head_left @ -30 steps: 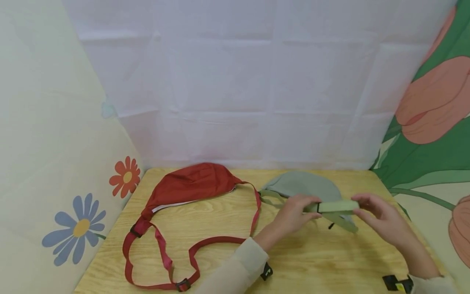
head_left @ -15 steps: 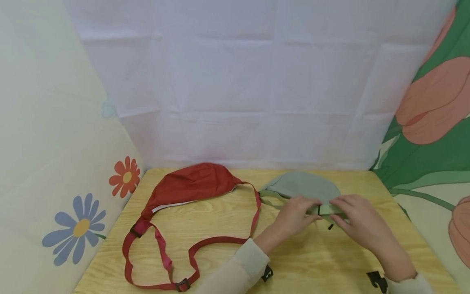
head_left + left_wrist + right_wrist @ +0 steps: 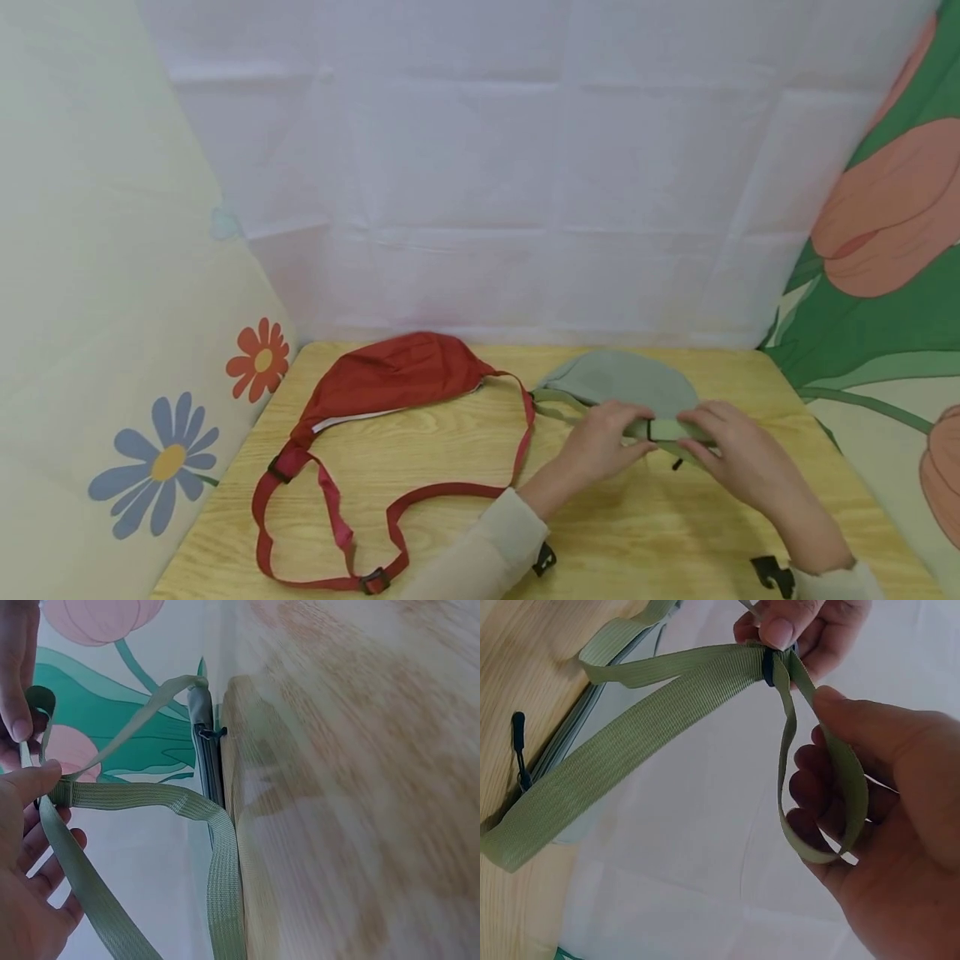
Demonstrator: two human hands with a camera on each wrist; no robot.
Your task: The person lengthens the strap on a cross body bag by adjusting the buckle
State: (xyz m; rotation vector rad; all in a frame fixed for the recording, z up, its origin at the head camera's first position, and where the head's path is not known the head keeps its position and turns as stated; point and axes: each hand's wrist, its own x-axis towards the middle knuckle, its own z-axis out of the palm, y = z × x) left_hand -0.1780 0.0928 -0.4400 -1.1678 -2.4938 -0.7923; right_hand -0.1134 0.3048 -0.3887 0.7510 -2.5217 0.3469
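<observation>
A grey-green waist bag (image 3: 618,379) lies at the back right of the table, its light green strap (image 3: 652,735) lifted in front of it. My left hand (image 3: 603,446) pinches the strap at a black slider (image 3: 769,667), thumb on top. Just to the right, my right hand (image 3: 742,454) holds the strap between thumb and fingers. In the right wrist view a loop of webbing (image 3: 851,787) hangs from the slider against the right fingers. A black zipper pull (image 3: 214,733) dangles from the bag's edge.
A red waist bag (image 3: 405,375) lies on the left of the wooden table (image 3: 630,542). Its red strap (image 3: 450,490) winds forward, with a black buckle (image 3: 374,581) near the front. A white cloth (image 3: 450,167) hangs behind, flower-printed cloths at the sides.
My right hand has moved left along the green strap, from its far end to close beside the slider. The left hand keeps its hold in nearly the same place.
</observation>
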